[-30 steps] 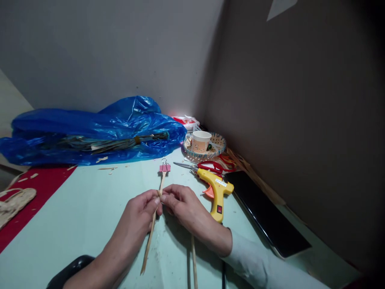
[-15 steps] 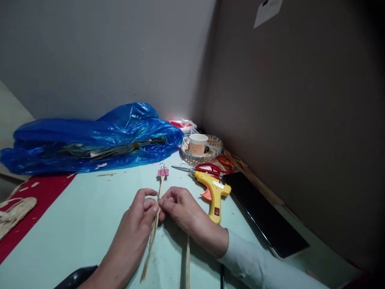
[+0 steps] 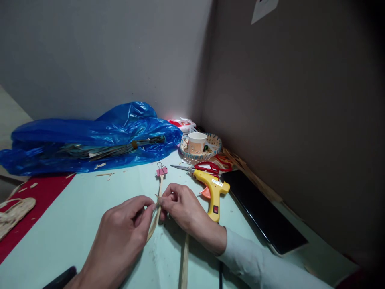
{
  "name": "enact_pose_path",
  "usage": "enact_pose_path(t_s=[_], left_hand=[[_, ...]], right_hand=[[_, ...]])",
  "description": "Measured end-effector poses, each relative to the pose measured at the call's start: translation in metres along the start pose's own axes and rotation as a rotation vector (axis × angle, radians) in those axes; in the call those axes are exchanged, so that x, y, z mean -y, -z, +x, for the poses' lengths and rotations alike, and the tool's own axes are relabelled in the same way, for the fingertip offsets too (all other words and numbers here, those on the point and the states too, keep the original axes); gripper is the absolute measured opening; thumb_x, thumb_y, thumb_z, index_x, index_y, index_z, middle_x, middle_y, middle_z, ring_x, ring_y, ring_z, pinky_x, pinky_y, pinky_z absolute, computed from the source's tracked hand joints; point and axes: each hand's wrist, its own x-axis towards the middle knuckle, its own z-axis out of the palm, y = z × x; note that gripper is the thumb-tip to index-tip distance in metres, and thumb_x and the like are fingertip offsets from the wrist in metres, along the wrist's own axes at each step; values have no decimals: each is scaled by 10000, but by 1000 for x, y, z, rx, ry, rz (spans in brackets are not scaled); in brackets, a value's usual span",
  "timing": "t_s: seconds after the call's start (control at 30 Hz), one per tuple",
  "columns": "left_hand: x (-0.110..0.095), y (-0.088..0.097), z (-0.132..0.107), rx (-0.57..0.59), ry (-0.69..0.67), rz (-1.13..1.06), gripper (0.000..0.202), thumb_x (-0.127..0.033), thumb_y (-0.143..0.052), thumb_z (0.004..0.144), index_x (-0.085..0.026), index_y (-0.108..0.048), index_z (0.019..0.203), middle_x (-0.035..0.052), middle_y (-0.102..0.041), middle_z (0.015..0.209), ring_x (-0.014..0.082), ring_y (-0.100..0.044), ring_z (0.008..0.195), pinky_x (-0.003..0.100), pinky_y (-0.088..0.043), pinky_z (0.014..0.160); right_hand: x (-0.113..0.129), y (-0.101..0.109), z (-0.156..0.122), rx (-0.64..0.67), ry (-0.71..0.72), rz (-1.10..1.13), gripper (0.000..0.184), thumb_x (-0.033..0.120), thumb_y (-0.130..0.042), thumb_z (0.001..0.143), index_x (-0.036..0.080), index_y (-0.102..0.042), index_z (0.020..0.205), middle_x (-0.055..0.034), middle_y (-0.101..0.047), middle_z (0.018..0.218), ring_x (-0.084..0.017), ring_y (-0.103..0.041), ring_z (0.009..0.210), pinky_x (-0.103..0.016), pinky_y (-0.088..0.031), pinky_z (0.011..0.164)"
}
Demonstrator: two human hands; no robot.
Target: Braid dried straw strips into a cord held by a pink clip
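Observation:
A pink binder clip (image 3: 161, 171) grips the far end of some flat, pale plant-fibre strips (image 3: 161, 185), which run toward me. Both my hands meet on them just short of the clip. My right hand (image 3: 182, 206) pinches the strips between thumb and fingers. My left hand (image 3: 126, 228) has thumb and index finger closed on a strip right beside the right fingertips. One strip end hangs below the left fingers, partly behind that hand. Another strip (image 3: 185, 261) comes down from under my right hand to the near edge. The exact crossing of the strips is hidden by my fingers.
A yellow glue gun (image 3: 215, 196) and red-handled scissors (image 3: 207, 167) lie right of my hands, beside a black tablet-like slab (image 3: 261, 212). Behind stand a woven tray (image 3: 215, 144) with a paper cup (image 3: 197, 143), and a blue plastic bag (image 3: 120, 116) holding dried stalks.
My left hand has lowered and turned, its fingertips now pinching at the crossing from the left. The right hand stays almost in place. The view has shifted slightly.

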Motion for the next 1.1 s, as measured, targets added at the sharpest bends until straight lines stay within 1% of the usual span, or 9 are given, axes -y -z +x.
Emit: enact_pose_path(t_s=[0.23, 0.37, 0.47, 0.53, 0.63, 0.73, 0.83, 1.0, 1.1], left_hand=[[19, -23, -7, -120, -731, 606, 241, -127, -469, 879, -157, -705, 843, 95, -757, 776, 203, -707, 664, 279, -487, 634], [13, -20, -11, -131, -880, 633, 198, -96, -501, 849, -121, -696, 879, 134, -755, 812, 223, -699, 720, 305, -495, 698], [3, -4, -4, -83, -681, 426, 198, -174, -485, 866, -188, -629, 731, 65, -655, 700, 215, -601, 688, 336, -438, 664], [0, 5, 6, -116, -409, 274, 211, -294, -503, 871, -206, -593, 703, 63, -632, 762, 240, -581, 777, 363, -417, 718], [3, 7, 25, 269, 19, -115, 181, -385, -582, 826, -212, -615, 785, 39, -641, 789, 218, -591, 784, 326, -432, 726], [11, -5, 35, 552, 292, -541, 210, -361, -563, 840, -184, -560, 725, -31, -519, 600, 83, -384, 466, 218, -311, 473], [19, -14, 36, 522, 345, -630, 224, -333, -590, 831, -156, -557, 698, -57, -459, 586, 43, -177, 437, 205, -111, 402], [23, -15, 31, 387, 362, -521, 244, -387, -623, 788, -175, -551, 689, -98, -384, 490, 37, -198, 383, 209, -94, 394], [21, -15, 29, 305, 346, -405, 302, -411, -631, 765, -183, -519, 602, -102, -349, 463, 46, -223, 395, 205, -112, 400]], right_hand=[[5, 2, -3, 51, -98, 356, 136, 157, -564, 795, 152, -533, 662, 63, -466, 481, -71, -381, 459, -198, -253, 473], [8, 5, -6, 66, -170, 513, 107, 141, -575, 797, 147, -533, 699, 62, -496, 512, -53, -327, 436, -201, -196, 456], [7, 6, -6, 51, -194, 512, 106, 125, -558, 803, 144, -527, 703, 37, -561, 560, -46, -300, 419, -207, -171, 438], [7, 6, -6, 41, -199, 499, 114, 125, -560, 803, 143, -523, 696, 36, -560, 551, -45, -281, 411, -210, -162, 431], [6, 5, -6, 76, -175, 528, 124, 129, -522, 833, 151, -508, 712, 40, -553, 542, -49, -305, 412, -208, -175, 440], [3, 4, -5, 96, -137, 493, 127, 123, -491, 852, 158, -498, 730, 31, -560, 555, -70, -412, 471, -199, -253, 479], [-1, 6, -5, 122, -33, 266, 102, 134, -472, 865, 159, -529, 784, -12, -635, 659, -108, -508, 586, -213, -332, 552], [4, 12, -17, 68, 168, -313, 121, 179, -441, 919, 161, -560, 913, -44, -654, 754, -158, -538, 721, -255, -333, 632], [9, 14, -23, -5, 181, -599, 156, 230, -432, 939, 162, -557, 876, -40, -586, 703, -147, -459, 625, -272, -246, 551]])
